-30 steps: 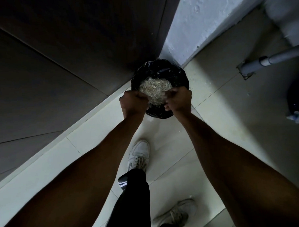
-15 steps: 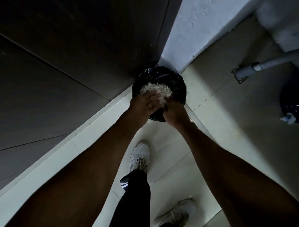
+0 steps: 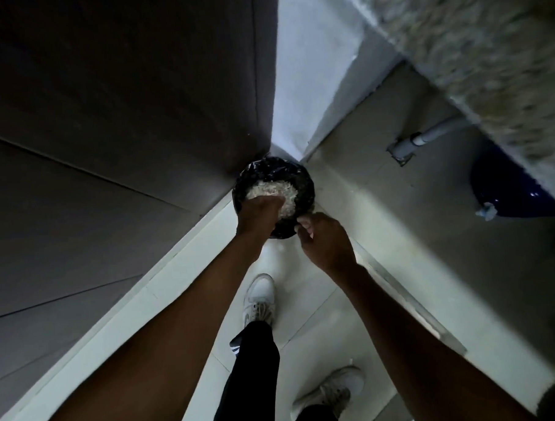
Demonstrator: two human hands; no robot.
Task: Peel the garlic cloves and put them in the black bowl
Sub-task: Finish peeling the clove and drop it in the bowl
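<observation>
Since half a second ago the two hands have come apart: the right hand (image 3: 323,240) has drawn back from the pale heap and now sits off to the side of the left hand (image 3: 260,215), which stays over the container.

Head view: the left hand reaches down over the near rim of a round black bin (image 3: 303,180) lined with a shiny bag, its fingers spread flat against the heap of pale garlic skins (image 3: 270,191) piled inside. The right hand hovers just beside the bin's near right edge, its fingers curled inward and pinched together; whether they hold anything cannot be told. The hands are apart, with a narrow gap between them. The bin stands on the floor beyond both hands, tucked into the corner where a dark cabinet panel (image 3: 123,121) meets a white wall (image 3: 312,81). Below the forearms, two white sneakers (image 3: 257,298) stand on pale floor tiles (image 3: 306,311). Far to the right of the right hand lie a grey pipe (image 3: 432,133) and a dark blue basin (image 3: 507,187).
</observation>
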